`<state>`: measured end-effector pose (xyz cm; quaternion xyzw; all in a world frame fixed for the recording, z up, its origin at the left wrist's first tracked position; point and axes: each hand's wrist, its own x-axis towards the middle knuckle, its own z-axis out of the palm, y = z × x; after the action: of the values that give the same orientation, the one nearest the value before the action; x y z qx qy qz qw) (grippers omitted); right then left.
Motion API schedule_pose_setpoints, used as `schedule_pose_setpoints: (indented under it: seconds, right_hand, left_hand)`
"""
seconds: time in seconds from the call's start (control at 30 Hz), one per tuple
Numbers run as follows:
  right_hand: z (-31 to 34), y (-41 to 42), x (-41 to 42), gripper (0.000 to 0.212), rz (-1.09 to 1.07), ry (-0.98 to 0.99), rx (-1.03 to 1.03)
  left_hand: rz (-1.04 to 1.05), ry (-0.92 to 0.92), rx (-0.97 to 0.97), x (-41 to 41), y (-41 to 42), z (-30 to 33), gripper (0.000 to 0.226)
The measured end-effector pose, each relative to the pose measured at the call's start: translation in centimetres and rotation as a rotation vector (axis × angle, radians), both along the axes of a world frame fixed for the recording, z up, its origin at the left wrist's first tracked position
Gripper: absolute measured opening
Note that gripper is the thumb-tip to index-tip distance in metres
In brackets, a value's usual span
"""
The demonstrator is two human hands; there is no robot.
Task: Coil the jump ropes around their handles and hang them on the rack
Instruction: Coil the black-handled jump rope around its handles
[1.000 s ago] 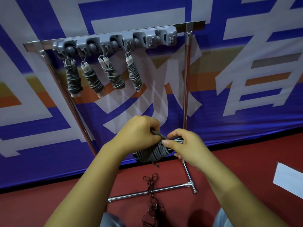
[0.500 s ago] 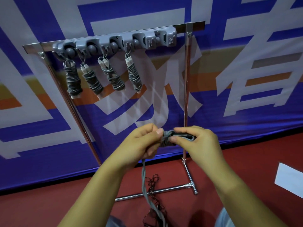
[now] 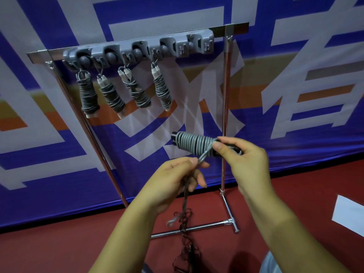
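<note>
Only writing anywhere is on the banner (image 3: 295,85) filling the top and middle of the frame: huge pale grey-white Chinese characters on blue, with orange and tan stripes running across. They're cropped too hard to read. There's a boxy shape cut off at the left edge, one in the middle that looks like it has 水-style crossing strokes, and one at the right edge with horizontal bars, maybe something like 省 or 看, can't say for sure. No brand, label or number is readable on the rack (image 3: 137,49), the ropes or the white sheet (image 3: 348,217) at lower right; that sheet looks blank from here.
</note>
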<state>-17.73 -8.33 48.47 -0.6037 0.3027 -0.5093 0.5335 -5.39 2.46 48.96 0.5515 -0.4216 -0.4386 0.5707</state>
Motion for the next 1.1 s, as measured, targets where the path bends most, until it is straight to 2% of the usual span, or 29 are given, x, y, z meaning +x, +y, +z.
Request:
schedule_pose_setpoints:
  seconds: [0.1,0.2,0.27,0.37,0.5,0.57,0.63,0.7,0.77,0.83,1.0,1.1]
  right_hand:
    - [1.3,-1.4,1.1,0.018,-0.021,0.003,-0.048]
    - [2.5,-2.1,2.1,0.019,-0.045,0.03,-0.154]
    - [3.0,-2.3,2.5,0.019,-0.047,0.021,-0.177]
    - [3.3,-2.3,2.7,0.017,-0.053,0.027,-0.183]
    - [3.2,-1.2,2.6,0.018,-0.067,0.088,-0.272]
    - [3.2,-0.7,2.5,0.019,-0.081,0.092,-0.311]
    - [3.3,-0.4,2.4,0.02,-0.096,0.076,-0.328]
    - [3.6,-0.1,2.3,0.021,-0.108,0.038,-0.35]
    - [3.8,0.2,2.2,0.021,-0.104,-0.002,-0.366]
    - [3.6,0.1,2.2,0.022,-0.102,-0.019,-0.353]
    - [2.6,-1.4,1.9,0.02,-0.104,-0.063,-0.162]
    - [2.4,-2.1,1.7,0.017,-0.065,-0.144,-0.023]
  left_hand:
    - [0.016,0.133,0.011,0.5,-1.0,0.1,0.042]
    - [-0.026,0.215,-0.018,1.8,-1.9,0.4,0.031]
    - [-0.084,0.199,-0.047,2.6,-2.1,0.4,0.025]
    - [-0.09,0.081,0.007,3.1,-2.4,0.9,0.017]
    - [0.091,-0.284,0.182,3.5,-3.0,1.5,0.007]
    - [0.23,-0.446,0.209,3.5,-3.4,1.6,0.02]
    - [0.361,-0.494,0.217,2.7,-3.6,1.7,0.03]
    - [0.368,-0.282,0.195,1.7,-3.7,1.9,0.026]
    - [0.28,0.016,0.14,0.8,-3.8,1.8,0.019]
    - [0.211,0.226,0.07,0.7,-3.9,1.4,0.014]
    - [0.081,0.471,-0.166,1.3,-3.3,0.8,0.004]
    - [0.031,0.548,-0.278,1.3,-2.8,0.3,0.016]
